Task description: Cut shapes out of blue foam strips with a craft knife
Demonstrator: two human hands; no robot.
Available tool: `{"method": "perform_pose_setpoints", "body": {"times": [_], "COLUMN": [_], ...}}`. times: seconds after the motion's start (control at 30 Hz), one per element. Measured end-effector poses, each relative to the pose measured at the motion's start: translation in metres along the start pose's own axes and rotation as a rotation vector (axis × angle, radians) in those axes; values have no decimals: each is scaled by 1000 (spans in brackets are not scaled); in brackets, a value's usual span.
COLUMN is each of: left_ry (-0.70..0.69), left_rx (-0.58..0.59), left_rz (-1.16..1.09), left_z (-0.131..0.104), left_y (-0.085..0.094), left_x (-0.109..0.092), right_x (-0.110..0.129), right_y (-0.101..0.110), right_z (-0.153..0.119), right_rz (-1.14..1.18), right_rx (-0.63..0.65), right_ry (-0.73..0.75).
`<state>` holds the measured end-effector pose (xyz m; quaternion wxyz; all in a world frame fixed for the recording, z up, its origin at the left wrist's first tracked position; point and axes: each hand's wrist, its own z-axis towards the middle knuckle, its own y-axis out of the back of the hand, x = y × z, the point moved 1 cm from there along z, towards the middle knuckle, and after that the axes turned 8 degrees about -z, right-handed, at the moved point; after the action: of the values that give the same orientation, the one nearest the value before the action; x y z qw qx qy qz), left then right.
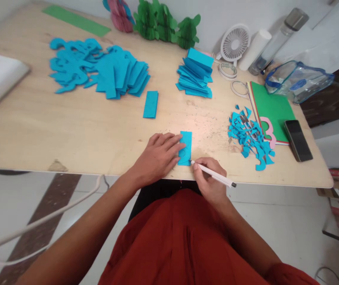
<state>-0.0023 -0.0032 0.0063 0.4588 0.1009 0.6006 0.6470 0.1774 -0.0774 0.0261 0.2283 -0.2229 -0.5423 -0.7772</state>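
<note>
A small blue paper rectangle [187, 139] lies upright to me near the table's front edge, with curved lines drawn on it. My left hand [159, 158] rests flat with its fingertips over the paper's left side, covering part of the drawing. In my right hand [214, 186] is a white pen [217, 176], its tip at the paper's lower right corner. Another blue paper rectangle [151, 104] lies just beyond my left hand.
Behind are blue cut-out shapes [74, 65], stacked blue pieces [124, 73] and folded blue strips [195, 77]. Blue scraps [249, 132] lie right, beside a green sheet [272, 107] and a phone [298, 140]. A small fan [235, 41] and a bottle [279, 41] stand at the back.
</note>
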Motion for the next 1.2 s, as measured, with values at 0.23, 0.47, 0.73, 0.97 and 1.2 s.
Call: {"method": "perform_pose_setpoints", "body": {"times": [0.23, 0.47, 0.73, 0.97, 1.2], "left_ry": [-5, -21, -15, -9, -2], "left_rx": [-2, -7, 0, 6, 1], "left_rz": [10, 22, 23, 3, -9], "left_z": [0, 0, -1, 1, 0], "left_y": [-2, -2, -1, -1, 0], "left_x": [0, 1, 1, 0, 0], "right_x": [2, 7, 11, 13, 14], "right_y": [-2, -4, -10, -15, -16], "right_z": [-2, -3, -6, -6, -6], "right_rz": [-20, 4, 21, -5, -10], "right_rx": [-6, -4, -20, -32, -23], "right_ry": [41, 70, 128, 162, 148]}}
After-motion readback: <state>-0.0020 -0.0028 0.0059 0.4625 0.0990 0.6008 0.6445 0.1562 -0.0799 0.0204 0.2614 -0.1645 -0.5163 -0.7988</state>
